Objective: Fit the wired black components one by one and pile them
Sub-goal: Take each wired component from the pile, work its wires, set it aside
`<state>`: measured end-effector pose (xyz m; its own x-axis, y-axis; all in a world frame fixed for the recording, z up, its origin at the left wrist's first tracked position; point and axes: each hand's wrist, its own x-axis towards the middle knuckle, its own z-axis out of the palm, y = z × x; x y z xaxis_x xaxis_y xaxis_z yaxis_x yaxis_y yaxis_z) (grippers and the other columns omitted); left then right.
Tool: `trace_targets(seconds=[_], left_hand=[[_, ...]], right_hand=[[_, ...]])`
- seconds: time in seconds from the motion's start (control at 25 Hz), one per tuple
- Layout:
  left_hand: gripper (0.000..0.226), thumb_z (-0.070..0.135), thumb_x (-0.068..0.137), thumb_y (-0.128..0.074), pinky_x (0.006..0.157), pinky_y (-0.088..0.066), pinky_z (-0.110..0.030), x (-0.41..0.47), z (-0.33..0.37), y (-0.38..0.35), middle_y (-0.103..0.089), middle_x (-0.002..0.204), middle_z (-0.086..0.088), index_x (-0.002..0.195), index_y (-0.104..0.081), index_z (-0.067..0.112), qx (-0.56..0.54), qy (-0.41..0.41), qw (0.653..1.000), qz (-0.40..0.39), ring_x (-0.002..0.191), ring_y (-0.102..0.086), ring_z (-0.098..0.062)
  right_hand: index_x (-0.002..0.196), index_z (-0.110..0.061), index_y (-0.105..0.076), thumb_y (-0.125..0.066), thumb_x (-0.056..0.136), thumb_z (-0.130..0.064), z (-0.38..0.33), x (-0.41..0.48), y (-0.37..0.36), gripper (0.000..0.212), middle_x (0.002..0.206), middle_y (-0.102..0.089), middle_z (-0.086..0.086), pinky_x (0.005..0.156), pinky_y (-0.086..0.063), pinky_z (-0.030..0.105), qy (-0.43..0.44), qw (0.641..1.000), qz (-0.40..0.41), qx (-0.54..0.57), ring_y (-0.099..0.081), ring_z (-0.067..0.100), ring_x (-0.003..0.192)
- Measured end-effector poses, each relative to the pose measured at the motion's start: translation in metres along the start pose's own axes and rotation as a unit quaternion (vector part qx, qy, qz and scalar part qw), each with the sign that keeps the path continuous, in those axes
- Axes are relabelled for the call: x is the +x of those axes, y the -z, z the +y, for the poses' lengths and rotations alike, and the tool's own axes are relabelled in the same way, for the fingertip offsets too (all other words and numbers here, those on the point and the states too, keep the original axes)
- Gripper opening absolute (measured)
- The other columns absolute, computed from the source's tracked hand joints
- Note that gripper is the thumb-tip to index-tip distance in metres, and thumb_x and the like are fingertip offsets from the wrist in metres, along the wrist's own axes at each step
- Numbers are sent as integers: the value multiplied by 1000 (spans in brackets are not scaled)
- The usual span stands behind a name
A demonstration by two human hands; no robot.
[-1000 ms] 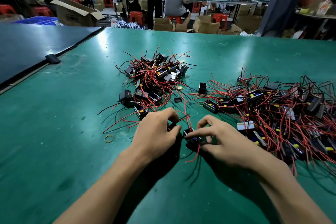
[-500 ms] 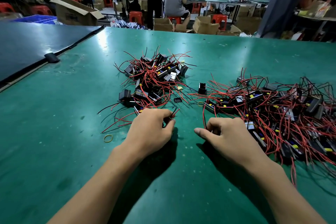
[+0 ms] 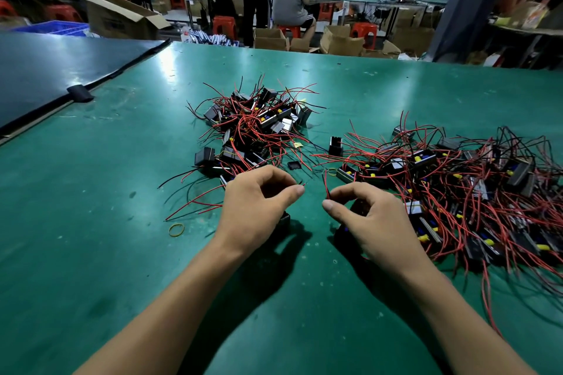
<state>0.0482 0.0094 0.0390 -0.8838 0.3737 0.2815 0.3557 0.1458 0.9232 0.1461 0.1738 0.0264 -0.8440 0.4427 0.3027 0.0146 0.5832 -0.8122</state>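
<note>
On table (image 3: 91, 222), L grip (image 3: 253, 207) holds black part (image 3: 285, 219); R grip (image 3: 371, 222) holds wired part (image 3: 342, 230).

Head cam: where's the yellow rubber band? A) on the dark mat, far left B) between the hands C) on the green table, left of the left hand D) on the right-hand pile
C: the yellow rubber band lies flat on the green table, just left of the left hand and not touching it.

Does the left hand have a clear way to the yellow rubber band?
Probably yes: only bare mat lies between the rubber band and the left hand, though that hand grips a black component.
</note>
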Motion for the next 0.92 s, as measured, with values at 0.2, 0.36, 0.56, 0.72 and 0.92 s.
trace_targets(seconds=[0.2,0.36,0.56,0.72,0.92], left_hand=[[11,6,87,-70,66,-57,-28,1,1,-1,-73,82,-8,93,-67,14,-60,21,997,-44,75,-72,-21],[14,4,90,-65,64,-56,-25,-1,-2,-3,-66,84,-2,93,-56,15,-2,-37,999,-20,72,-69,-16],[20,0,78,-62,70,-41,-17,-5,-6,-3,-54,90,7,92,-62,15,191,-230,954,10,79,-50,-5],[16,11,73,-60,69,-39,-17,-7,-7,-4,-59,84,8,88,-64,17,201,-237,950,-12,75,-49,-5],[15,15,78,-69,66,-41,-23,-7,-7,-5,-53,82,9,91,-61,15,202,-247,947,33,73,-44,-5]], right_hand=[[91,-24,-75,-72,91,-22,-1,3,4,4,83,-74,-11,75,-55,30,-42,996,-32,69,-67,16,78],[101,-32,-64,-66,94,-14,-1,1,0,20,82,-64,-2,56,-46,33,-37,993,-58,93,-47,14,61],[106,-40,-66,-63,95,-14,-1,-1,0,28,83,-65,-18,55,-48,34,1,998,-54,37,-48,23,55],[98,-32,-74,-63,94,-8,-2,-1,-1,26,96,-69,-11,61,-44,22,25,999,-47,3,-54,8,62],[102,-30,-76,-73,88,-24,-5,-3,-2,15,92,-50,-8,62,-36,12,46,997,-47,-30,-47,5,57]])
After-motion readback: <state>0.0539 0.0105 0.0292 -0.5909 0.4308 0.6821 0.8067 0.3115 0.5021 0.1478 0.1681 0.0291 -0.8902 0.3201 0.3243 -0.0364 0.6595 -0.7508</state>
